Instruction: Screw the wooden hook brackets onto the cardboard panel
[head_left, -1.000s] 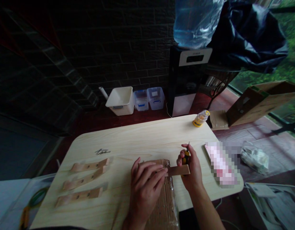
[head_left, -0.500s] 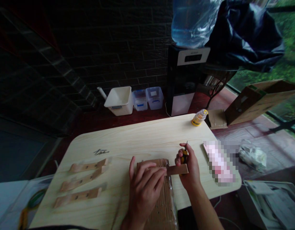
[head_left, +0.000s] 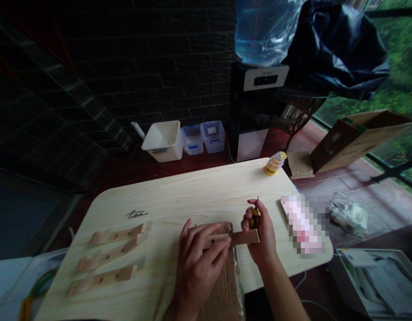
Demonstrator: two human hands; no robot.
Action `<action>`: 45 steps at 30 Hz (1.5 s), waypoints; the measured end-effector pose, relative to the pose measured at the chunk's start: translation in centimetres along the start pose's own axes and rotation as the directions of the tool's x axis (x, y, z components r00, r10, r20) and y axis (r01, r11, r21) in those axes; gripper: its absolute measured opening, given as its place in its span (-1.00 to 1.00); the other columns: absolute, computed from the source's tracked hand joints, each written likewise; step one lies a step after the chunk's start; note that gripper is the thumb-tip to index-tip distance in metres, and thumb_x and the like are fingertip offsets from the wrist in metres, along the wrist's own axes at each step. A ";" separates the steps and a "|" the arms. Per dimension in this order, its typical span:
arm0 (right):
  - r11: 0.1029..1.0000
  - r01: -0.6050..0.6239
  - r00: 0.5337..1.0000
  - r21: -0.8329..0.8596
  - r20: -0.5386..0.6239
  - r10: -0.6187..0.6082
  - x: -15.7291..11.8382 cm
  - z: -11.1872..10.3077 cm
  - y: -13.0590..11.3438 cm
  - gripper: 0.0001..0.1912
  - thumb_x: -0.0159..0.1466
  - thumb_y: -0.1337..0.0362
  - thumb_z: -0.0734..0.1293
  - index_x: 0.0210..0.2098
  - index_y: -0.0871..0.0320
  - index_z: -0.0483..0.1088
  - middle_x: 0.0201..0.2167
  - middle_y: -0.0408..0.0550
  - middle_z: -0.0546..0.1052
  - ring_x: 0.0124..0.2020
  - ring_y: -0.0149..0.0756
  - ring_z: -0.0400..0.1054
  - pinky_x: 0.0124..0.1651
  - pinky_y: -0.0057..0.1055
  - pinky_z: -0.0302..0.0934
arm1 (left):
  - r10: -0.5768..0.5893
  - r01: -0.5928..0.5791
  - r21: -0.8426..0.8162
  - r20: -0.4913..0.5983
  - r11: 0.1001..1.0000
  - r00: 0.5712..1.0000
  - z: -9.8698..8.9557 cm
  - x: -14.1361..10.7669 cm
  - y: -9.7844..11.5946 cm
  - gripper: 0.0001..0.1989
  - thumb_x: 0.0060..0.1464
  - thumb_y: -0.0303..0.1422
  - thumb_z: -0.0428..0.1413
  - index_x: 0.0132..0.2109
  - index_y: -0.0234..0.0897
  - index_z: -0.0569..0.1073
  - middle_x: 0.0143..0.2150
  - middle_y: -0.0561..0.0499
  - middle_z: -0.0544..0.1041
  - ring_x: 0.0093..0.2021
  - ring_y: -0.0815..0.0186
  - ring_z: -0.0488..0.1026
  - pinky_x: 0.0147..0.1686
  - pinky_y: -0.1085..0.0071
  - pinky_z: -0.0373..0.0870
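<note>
My left hand [head_left: 201,263] lies over a short wooden strip [head_left: 246,237], gripping it on top of a cardboard piece [head_left: 226,276]. Between its fingers a dark hole shows in the wood. In my right hand [head_left: 264,236] is a screwdriver [head_left: 254,218] with a yellow and black handle, its tip pointing up and away. That hand also touches the strip's right end. Part of the strip is hidden under my left fingers. Several small metal screws or nails [head_left: 136,214] lie loose on the table, too small to tell which.
On the table's left side lie three wooden pieces [head_left: 108,256] with dark spots. A clear container with a yellow base [head_left: 275,163] stands at the far right corner; a blurred-out pink item [head_left: 301,225] lies at the right. Bins [head_left: 164,140] and a water dispenser [head_left: 255,111] stand behind.
My left fingers have spread apart over the strip, so the hole now shows. The right hand keeps the screwdriver in nearly the same pose. The whole view has shifted slightly.
</note>
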State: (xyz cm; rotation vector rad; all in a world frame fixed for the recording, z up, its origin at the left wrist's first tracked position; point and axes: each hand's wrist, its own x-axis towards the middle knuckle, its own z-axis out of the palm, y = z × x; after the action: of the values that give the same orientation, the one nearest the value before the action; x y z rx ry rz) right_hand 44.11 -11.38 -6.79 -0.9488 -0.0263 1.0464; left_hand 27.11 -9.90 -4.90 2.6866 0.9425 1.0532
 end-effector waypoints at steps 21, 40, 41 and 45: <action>1.000 0.021 1.000 -0.007 0.022 -0.021 0.0 0.0 -0.1 -0.64 0.19 -0.06 0.41 -0.21 0.07 0.40 -0.58 -0.32 0.36 -0.72 -0.53 0.19 -0.67 -0.57 0.08 | -0.080 0.076 -0.037 -0.093 0.996 0.992 -0.2 0.6 0.9 -0.82 0.16 -0.45 0.23 -0.17 -0.02 0.62 -0.07 0.04 0.63 0.05 0.13 0.45 0.30 -0.27 0.07; 0.999 0.028 1.000 -0.022 0.011 -0.028 0.2 -0.2 -0.1 -0.63 0.20 -0.06 0.40 -0.19 0.07 0.40 -0.57 -0.32 0.36 -0.72 -0.52 0.20 -0.66 -0.54 0.08 | -0.066 0.065 -0.077 -0.009 0.995 0.998 0.1 -0.1 0.2 -0.79 0.13 -0.51 0.25 -0.15 -0.06 0.60 -0.09 0.04 0.59 -0.01 0.20 0.50 0.26 -0.13 0.24; 0.999 0.035 0.999 -0.028 0.010 -0.034 0.2 -0.2 -0.2 -0.63 0.20 -0.06 0.39 -0.19 0.07 0.40 -0.57 -0.32 0.36 -0.72 -0.52 0.20 -0.66 -0.54 0.08 | -0.062 0.061 -0.089 -0.005 0.994 0.998 0.2 -0.3 0.0 -0.77 0.12 -0.51 0.25 -0.13 -0.06 0.60 -0.07 0.03 0.58 0.00 0.21 0.50 0.24 -0.09 0.28; 0.992 0.106 0.994 -0.064 0.013 -0.105 0.4 -0.7 -1.0 -0.64 0.21 -0.06 0.38 -0.20 0.08 0.42 -0.58 -0.29 0.37 -0.66 -0.49 0.24 -0.62 -0.53 0.11 | -0.066 0.065 -0.127 0.000 0.990 0.998 0.5 -0.8 -0.2 -0.75 0.11 -0.52 0.26 -0.11 -0.08 0.60 -0.01 0.01 0.55 0.02 0.20 0.48 0.15 0.02 0.39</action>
State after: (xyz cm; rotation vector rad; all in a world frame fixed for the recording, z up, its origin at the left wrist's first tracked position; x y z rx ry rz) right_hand 45.36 -11.71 -6.77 -0.9898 -0.1180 0.9569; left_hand 26.89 -10.15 -5.76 2.5347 0.9245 1.0672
